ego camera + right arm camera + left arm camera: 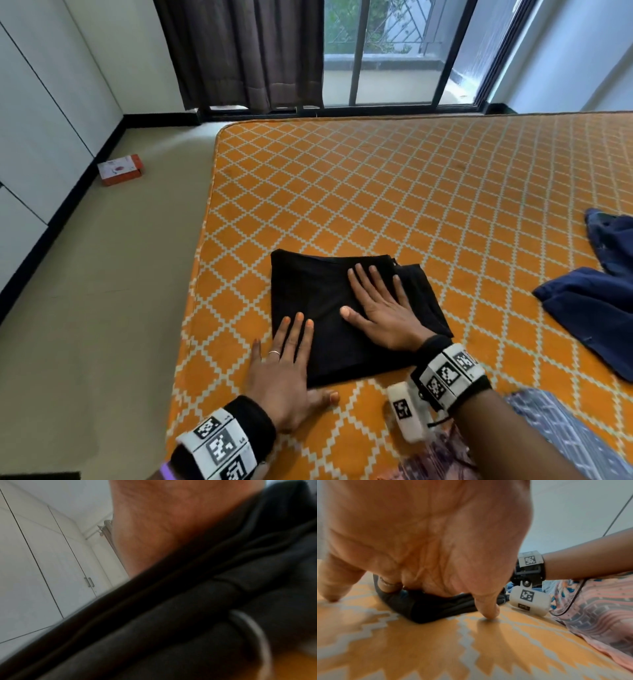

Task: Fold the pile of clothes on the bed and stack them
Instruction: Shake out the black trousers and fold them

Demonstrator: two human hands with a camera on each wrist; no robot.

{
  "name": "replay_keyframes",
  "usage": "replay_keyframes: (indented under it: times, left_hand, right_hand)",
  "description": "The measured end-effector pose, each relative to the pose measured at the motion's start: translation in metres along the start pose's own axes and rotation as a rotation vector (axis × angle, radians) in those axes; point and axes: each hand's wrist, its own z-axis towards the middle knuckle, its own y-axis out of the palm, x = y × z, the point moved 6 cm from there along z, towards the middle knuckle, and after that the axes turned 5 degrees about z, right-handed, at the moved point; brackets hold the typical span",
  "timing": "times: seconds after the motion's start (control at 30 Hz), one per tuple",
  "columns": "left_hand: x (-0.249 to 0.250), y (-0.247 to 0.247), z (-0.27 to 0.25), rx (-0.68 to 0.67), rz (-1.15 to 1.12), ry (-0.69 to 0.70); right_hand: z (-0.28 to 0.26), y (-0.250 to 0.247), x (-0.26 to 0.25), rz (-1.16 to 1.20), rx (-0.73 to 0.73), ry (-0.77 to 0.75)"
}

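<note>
One black garment [337, 308]: folded square, near the bed's [411, 192] left front corner.
Left hand [281, 370]: fingers straight, flat on the garment's near-left edge; thumb on the bed.
Right hand [383, 308]: fingers spread, flat on the garment's right half.
One navy garment [592, 301]: unfolded, well right of the black garment.
Open room: bare bed beyond and right of the black garment.
One box [120, 170]: floor, left of the bed.

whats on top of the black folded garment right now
Both hands lie flat on the black garment: right hand near its middle, left hand over its near-left edge. Fabric beneath the palms is hidden.
</note>
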Motion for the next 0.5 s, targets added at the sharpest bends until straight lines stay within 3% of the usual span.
replay_keyframes:
  times: [0.13,0.37,0.43,0.5]
  left_hand:
    - [0.004,0.0,-0.009,0.004,-0.013,-0.033]
    - [-0.007,0.0,-0.04,-0.136,-0.033,0.032]
    - [-0.013,-0.006,-0.046,-0.074,-0.054,0.048]
    - [-0.021,-0.018,-0.047,0.089,-0.013,0.061]
  right_hand:
    - [0.006,-0.008,0.016,0.038,0.035,0.114]
    - [0.001,-0.027,0.005,0.22,-0.004,0.245]
    - [-0.01,-0.029,-0.018,0.165,0.034,0.221]
    - [-0.022,-0.012,-0.057,0.074,0.01,0.085]
